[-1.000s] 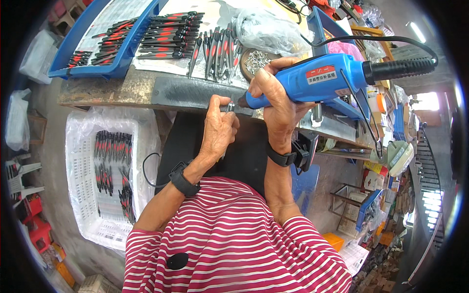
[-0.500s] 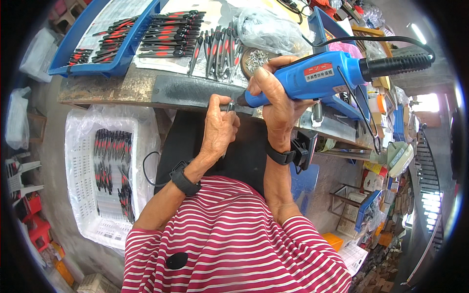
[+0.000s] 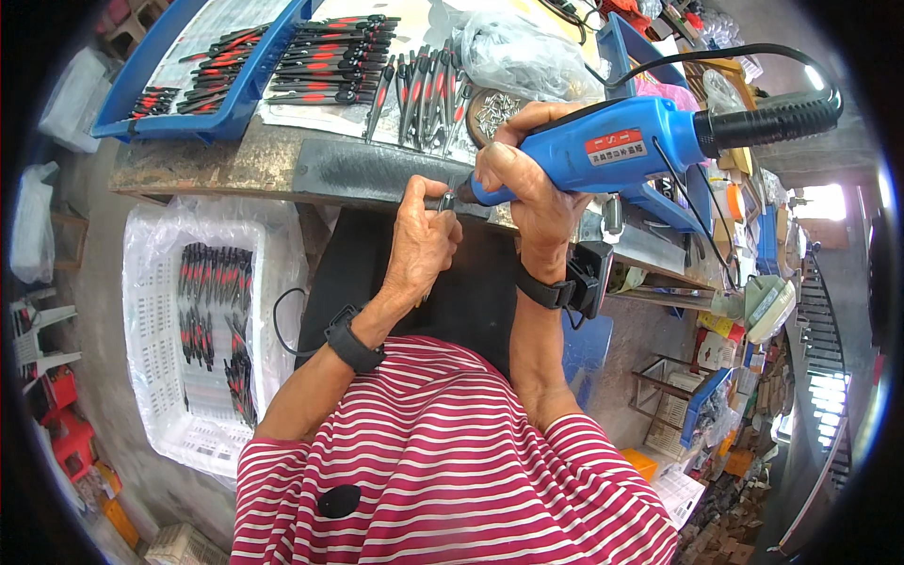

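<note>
My right hand (image 3: 532,193) is wrapped round a blue electric screwdriver (image 3: 612,141), tilted with its nose down to the left. Its dark tip meets, or nearly meets, the metal end of a slim dark tool (image 3: 446,201) pinched in my left hand (image 3: 424,235); contact is hard to tell. Most of that tool is hidden by my fingers. Beyond my hands, a round dish (image 3: 492,115) holds small screws. Beside it several slim black-and-red hand tools (image 3: 419,99) lie on the table, with a stack of similar ones (image 3: 334,61) behind to the left.
A blue tray (image 3: 179,127) with more black-and-red tools stands at the far left of the worn table edge (image 3: 235,169). Below it sits a white plastic crate (image 3: 155,358) of such tools. A clear plastic bag (image 3: 523,56) lies behind the dish. The screwdriver's black cable (image 3: 716,55) loops right.
The screwdriver and my right hand have shifted slightly left, toward the tool in my left hand. Both grips look unchanged.
</note>
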`<state>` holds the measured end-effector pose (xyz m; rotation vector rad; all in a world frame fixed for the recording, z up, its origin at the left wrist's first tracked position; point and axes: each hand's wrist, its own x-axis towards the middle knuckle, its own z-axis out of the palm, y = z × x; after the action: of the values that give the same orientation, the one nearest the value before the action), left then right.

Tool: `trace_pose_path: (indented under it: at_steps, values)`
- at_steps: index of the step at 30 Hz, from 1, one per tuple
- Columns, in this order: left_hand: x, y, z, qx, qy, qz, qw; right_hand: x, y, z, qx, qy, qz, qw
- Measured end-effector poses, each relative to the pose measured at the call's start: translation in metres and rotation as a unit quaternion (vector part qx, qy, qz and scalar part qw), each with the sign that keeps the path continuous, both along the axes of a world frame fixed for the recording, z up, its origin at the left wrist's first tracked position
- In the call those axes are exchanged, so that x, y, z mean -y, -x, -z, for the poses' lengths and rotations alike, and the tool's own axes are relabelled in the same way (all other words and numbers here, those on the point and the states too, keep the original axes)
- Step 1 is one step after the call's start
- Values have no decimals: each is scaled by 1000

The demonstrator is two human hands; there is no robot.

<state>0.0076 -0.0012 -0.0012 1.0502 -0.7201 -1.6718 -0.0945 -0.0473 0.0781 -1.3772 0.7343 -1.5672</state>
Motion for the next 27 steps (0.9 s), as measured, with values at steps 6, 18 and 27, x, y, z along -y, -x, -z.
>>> trace_pose_path:
  at_steps: [6,18,27]
  values:
    - [0,2,2,-5,-6,-12,1000,-3,-9,-1,22,-14,63,998]
    - [-2,7,13,15,30,-29,999,9,-16,16,2,18,99,995]
    - [0,7,-1,21,2,-40,999,-2,-19,-3,-31,12,104,994]
